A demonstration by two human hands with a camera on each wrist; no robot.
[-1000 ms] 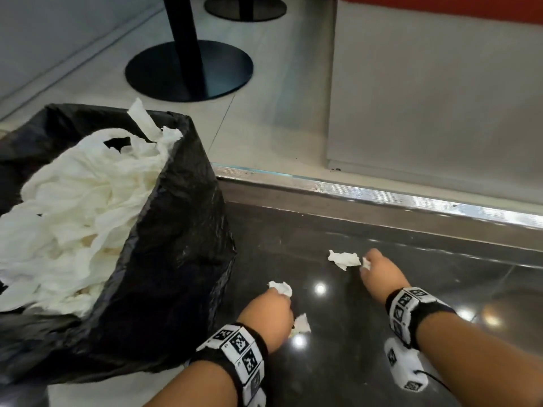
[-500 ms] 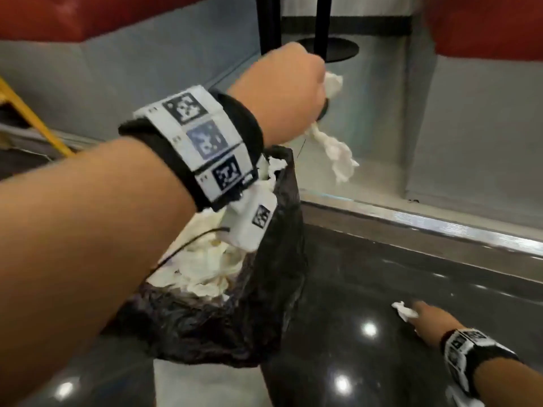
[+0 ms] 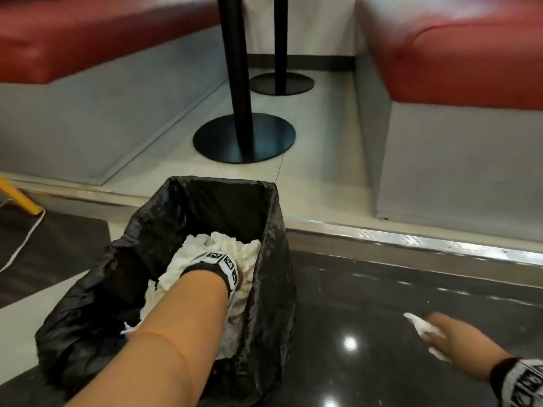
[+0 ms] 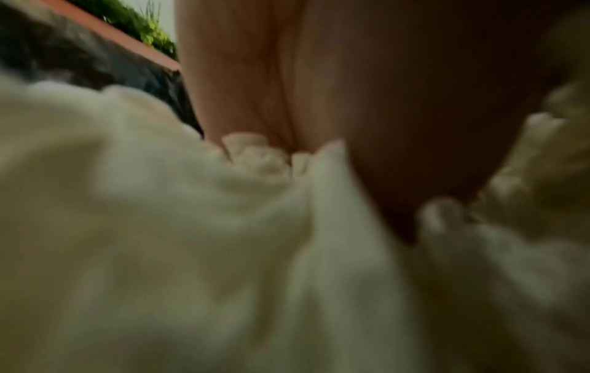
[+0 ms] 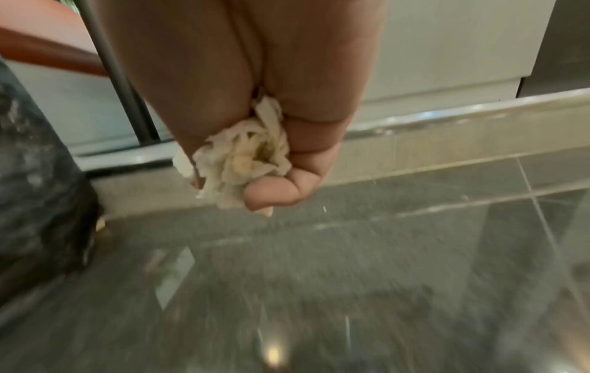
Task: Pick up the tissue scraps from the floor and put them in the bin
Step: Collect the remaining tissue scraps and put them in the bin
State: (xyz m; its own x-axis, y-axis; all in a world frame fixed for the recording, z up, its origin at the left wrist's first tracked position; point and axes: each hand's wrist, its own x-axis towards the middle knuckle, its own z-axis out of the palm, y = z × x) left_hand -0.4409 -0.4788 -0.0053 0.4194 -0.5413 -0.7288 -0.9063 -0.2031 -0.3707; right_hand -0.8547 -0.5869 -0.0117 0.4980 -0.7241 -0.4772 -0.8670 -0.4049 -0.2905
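The bin (image 3: 266, 201), lined with a black bag, stands on the floor left of centre with a heap of white tissue (image 3: 202, 248) inside. My left forearm reaches down into it, and past the wristband (image 3: 224, 264) the hand is buried in the tissue. In the left wrist view only the palm (image 4: 383, 126) shows, pressed into tissue (image 4: 191, 227), with the fingers hidden. My right hand (image 3: 440, 329) hovers low over the dark floor at the right and grips a wad of tissue scraps (image 3: 420, 326). The right wrist view shows the fingers curled round these scraps (image 5: 242, 161).
A metal strip (image 3: 411, 239) edges a raised pale floor behind the bin. Two black table pedestals (image 3: 244, 138) (image 3: 281, 83) stand there between red bench seats (image 3: 88, 39) (image 3: 470, 54). A yellow bar (image 3: 17, 198) and white cord (image 3: 26, 239) lie far left. The glossy dark floor (image 3: 367, 304) stretches right.
My left hand lifted scraps off the floor, rose above the bin, and has now plunged into the tissue inside. My right hand closed on the scrap it touched on the floor.
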